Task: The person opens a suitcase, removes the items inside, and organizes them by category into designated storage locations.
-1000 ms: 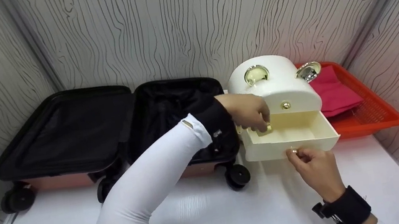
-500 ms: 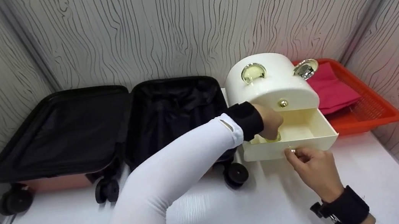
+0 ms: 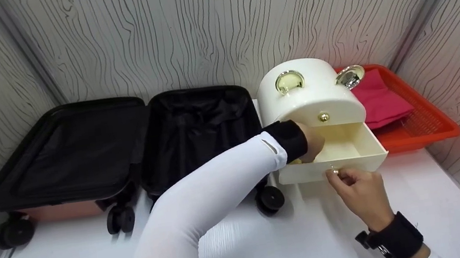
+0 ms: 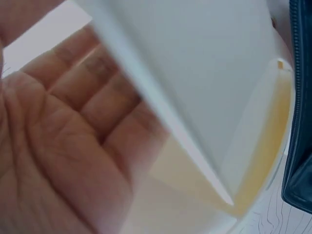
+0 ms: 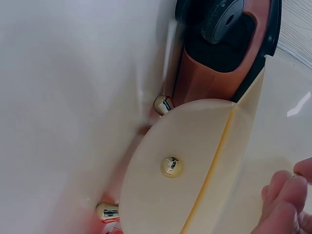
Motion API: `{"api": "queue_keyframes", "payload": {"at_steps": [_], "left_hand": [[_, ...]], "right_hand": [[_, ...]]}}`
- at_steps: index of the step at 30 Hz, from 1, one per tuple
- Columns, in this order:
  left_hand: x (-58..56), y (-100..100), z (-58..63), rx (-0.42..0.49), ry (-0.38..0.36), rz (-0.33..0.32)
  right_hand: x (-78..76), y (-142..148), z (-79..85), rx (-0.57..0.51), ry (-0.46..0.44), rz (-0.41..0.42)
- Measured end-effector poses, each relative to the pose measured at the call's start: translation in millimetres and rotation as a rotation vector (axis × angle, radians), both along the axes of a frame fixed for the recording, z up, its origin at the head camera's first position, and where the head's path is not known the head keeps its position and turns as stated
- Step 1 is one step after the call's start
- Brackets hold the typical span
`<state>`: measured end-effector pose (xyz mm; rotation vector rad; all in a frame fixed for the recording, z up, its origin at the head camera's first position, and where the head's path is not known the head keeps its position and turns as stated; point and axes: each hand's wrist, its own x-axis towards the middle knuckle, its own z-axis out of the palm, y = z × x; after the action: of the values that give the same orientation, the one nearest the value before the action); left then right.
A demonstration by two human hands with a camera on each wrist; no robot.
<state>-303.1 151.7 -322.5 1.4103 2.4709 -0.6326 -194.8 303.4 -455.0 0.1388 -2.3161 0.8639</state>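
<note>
A white dome-topped cabinet [image 3: 292,61] with two gold ears has its lower drawer [image 3: 352,164] pulled out. My left hand [image 3: 314,144] reaches down inside the drawer's left part, its fingers hidden in the head view. A small yellow thing [image 3: 298,161] shows beside it at the drawer's front left. In the left wrist view the palm of my left hand [image 4: 73,146] is bare, fingers fairly straight and partly behind the drawer wall [image 4: 195,73]. My right hand [image 3: 362,191] pinches the drawer's small gold knob [image 3: 335,172] between thumb and fingers. A second knob [image 3: 323,116] sits above.
An open suitcase [image 3: 66,152] with black lining lies left of the cabinet, its wheels [image 3: 270,199] toward me. Behind the cabinet on the right, a red basket [image 3: 435,133] holds folded pink cloth [image 3: 386,101]. Wood-grain walls [image 3: 181,29] enclose the white table [image 3: 246,251].
My left hand has carried a small yellow thing from the drawer's left edge down inside, and the thing now shows beside the hand. My right hand stays on the knob. The view shifted slightly.
</note>
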Motion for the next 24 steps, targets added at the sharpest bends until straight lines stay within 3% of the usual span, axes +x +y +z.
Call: {"api": "queue_keyframes", "payload": {"at_steps": [5,7,9,13,17,19,21,24], "left_hand": [[-3.8,1,-10.2,0.015,0.064,-0.109],[-6.0,-1,-11.2,0.034,0.040,-0.109],[-7.3,-4,-8.1,0.062,-0.010,-0.067],[-9.2,-18,3.5,0.222,-0.114,-0.012],[-12.6,-42,12.4,0.474,-0.204,-0.094],[-15.3,-57,14.9,0.560,-0.202,-0.109],[-18.8,-73,16.7,0.610,-0.181,-0.072],[-26.5,-97,16.1,0.615,-0.130,0.025]], "right_hand": [[0.2,0,0.3,-0.004,-0.003,-0.004],[0.0,0,0.1,-0.008,-0.001,-0.003],[-0.4,-1,0.7,-0.012,-0.002,-0.005],[-0.9,-2,4.2,-0.016,-0.016,-0.001],[-1.4,-2,6.3,-0.006,-0.045,0.004],[-2.4,-2,7.1,-0.007,-0.064,0.004],[-4.5,-1,7.7,-0.006,-0.082,0.000],[-8.8,0,8.4,-0.006,-0.102,-0.007]]}}
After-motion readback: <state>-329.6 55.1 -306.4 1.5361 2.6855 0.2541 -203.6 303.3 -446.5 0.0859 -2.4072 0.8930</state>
